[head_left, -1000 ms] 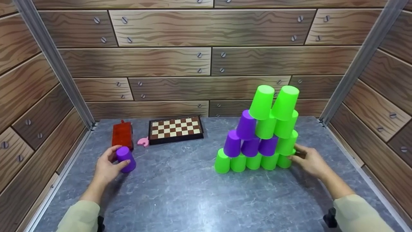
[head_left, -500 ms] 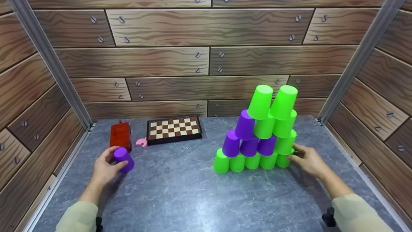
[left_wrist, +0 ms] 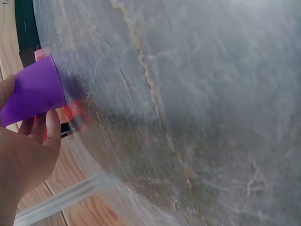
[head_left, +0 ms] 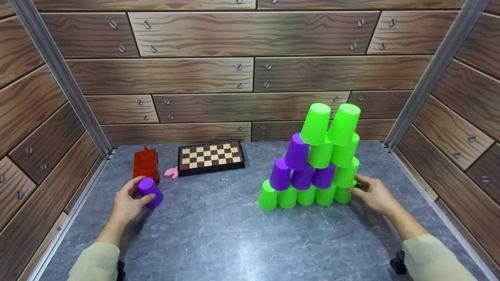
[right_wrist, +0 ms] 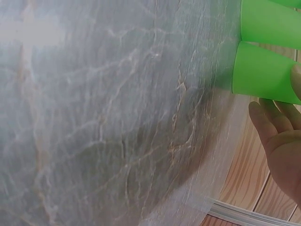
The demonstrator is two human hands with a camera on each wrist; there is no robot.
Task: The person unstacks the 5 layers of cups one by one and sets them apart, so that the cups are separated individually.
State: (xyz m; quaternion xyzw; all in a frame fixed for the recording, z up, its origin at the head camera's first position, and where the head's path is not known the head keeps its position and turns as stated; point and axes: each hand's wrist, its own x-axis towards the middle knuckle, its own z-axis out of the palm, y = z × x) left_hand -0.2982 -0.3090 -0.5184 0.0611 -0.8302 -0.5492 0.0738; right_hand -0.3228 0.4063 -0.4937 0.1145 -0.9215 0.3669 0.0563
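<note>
An upside-down purple cup [head_left: 150, 193] is gripped between the thumb and fingers of my left hand [head_left: 127, 205], at the left of the table. In the left wrist view the mouth of that purple cup [left_wrist: 35, 89] faces the tabletop. On the right stands a tower of upside-down cups in four tiers: green along the bottom, purple and green above, two green cups [head_left: 315, 124] on top. My right hand [head_left: 377, 197] is at its lower right corner, thumb in front and fingers behind, holding the end green cup [right_wrist: 263, 70] of the bottom row.
Behind my left hand lies a red toy-like object [head_left: 145, 164]. Beside it are a small pink piece [head_left: 171, 173] and a checkered board [head_left: 211, 156] in a dark frame. Wood-patterned walls [head_left: 250, 74] enclose the grey table [head_left: 218, 234] at the back and sides.
The whole head view shifts slightly to the left. Both hands keep their places, the left with the purple cup and the right at the tower's corner cup.
</note>
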